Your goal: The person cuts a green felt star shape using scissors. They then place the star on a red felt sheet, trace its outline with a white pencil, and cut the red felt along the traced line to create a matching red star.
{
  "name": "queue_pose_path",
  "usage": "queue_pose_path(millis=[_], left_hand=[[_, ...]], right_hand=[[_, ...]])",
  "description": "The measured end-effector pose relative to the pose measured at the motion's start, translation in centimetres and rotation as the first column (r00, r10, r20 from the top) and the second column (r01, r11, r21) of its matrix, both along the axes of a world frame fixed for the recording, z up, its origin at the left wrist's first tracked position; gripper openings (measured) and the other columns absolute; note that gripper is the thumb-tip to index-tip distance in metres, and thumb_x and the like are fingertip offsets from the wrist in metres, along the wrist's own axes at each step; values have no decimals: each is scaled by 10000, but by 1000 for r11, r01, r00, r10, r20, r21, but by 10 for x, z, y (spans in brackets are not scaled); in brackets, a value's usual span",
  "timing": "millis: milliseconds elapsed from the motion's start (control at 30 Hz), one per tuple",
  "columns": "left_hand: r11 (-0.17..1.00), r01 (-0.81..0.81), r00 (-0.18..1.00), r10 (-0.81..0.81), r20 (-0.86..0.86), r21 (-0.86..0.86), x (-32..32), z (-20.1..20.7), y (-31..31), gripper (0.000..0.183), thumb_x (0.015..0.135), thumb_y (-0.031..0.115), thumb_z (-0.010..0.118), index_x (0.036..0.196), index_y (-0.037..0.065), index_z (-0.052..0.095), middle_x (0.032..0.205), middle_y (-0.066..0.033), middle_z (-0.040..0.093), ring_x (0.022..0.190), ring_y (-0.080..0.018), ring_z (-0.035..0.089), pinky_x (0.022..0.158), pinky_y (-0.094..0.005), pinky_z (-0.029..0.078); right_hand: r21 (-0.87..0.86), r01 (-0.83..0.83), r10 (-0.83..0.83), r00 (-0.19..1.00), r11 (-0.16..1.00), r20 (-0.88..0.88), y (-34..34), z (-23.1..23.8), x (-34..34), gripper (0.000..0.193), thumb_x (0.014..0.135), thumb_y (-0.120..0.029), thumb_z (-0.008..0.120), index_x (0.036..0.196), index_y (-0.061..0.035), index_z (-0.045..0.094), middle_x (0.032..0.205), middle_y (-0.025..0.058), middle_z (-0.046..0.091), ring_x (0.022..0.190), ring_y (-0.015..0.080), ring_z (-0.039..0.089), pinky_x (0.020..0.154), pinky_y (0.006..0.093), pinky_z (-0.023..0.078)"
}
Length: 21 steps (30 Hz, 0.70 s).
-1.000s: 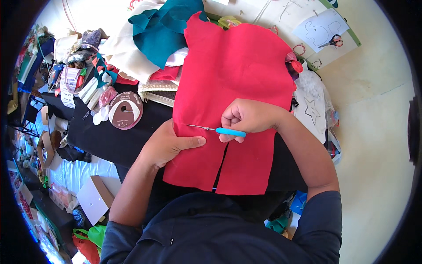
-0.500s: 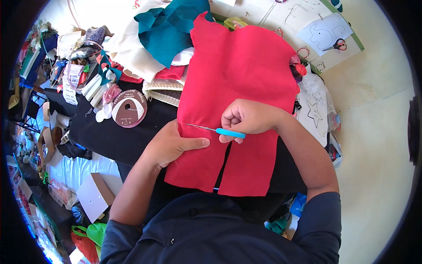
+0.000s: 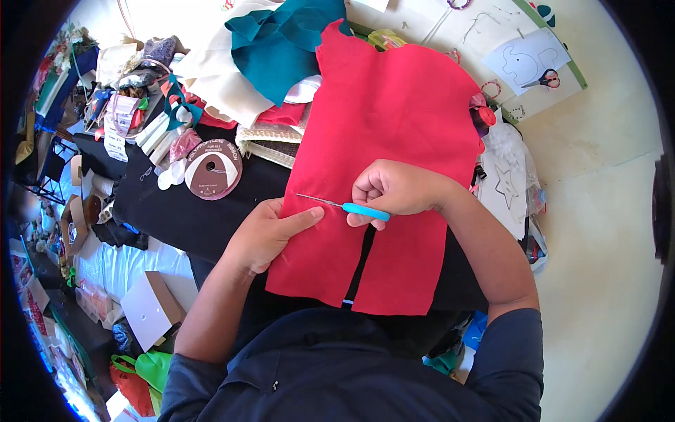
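A large red felt sheet (image 3: 394, 112) lies before me, with a dark slit running up from its near edge between two flaps. My left hand (image 3: 271, 228) pinches the sheet's left edge, its thumb on top and its other fingers partly hidden. In my right hand (image 3: 394, 190) are small scissors (image 3: 365, 210) with a turquoise handle, held over the middle of the felt. Their thin blades point left and look closed together, the tip just above my left thumb. Whether the blades touch the felt I cannot tell.
A ribbon spool (image 3: 214, 169) lies on the black cloth (image 3: 165, 211) to the left. Teal felt (image 3: 274, 53) and cream fabric are heaped behind it. Orange-handled scissors (image 3: 550, 79) rest on a paper with an elephant outline (image 3: 520, 60) at the far right. A white box (image 3: 151, 309) stands lower left.
My left thumb has lifted and shifted up and left along the felt. The scissors have moved slightly left. The background has shifted a little with the view.
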<state>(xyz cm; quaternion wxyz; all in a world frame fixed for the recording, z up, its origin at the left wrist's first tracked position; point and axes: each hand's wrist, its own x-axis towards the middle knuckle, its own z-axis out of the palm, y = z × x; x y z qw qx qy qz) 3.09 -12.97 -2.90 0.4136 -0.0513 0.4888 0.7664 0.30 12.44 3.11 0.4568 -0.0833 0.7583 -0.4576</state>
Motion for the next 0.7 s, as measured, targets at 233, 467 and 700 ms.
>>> queue_pose_path(millis=[233,467,700], left_hand=[[1000,20,1000,-20,-19,14,0,-3,0,218,976,168,702,1109,-5,701,983,-78,746,828,-120,715,724,-263,578],[997,73,997,-73,-41,6,-1,-3,2,220,979,169,697,1115,-3,697,986,-70,742,833,-112,709,728,-262,574],[995,98,994,-99,-52,-22,-2,-2,-1,221,988,168,681,1126,-4,700,996,-64,738,849,-105,699,737,-261,565]], right_hand=[[-35,18,-18,1000,999,-8,-4,-4,-1,254,908,-241,781,850,-10,693,698,21,677,597,82,647,566,223,474],[24,46,-47,998,999,44,-14,1,-5,249,908,-220,778,830,-2,688,702,24,678,595,76,646,557,227,477],[6,-10,11,1000,1000,-27,-12,-6,-12,257,894,-218,790,838,14,691,737,49,696,593,93,654,548,234,481]])
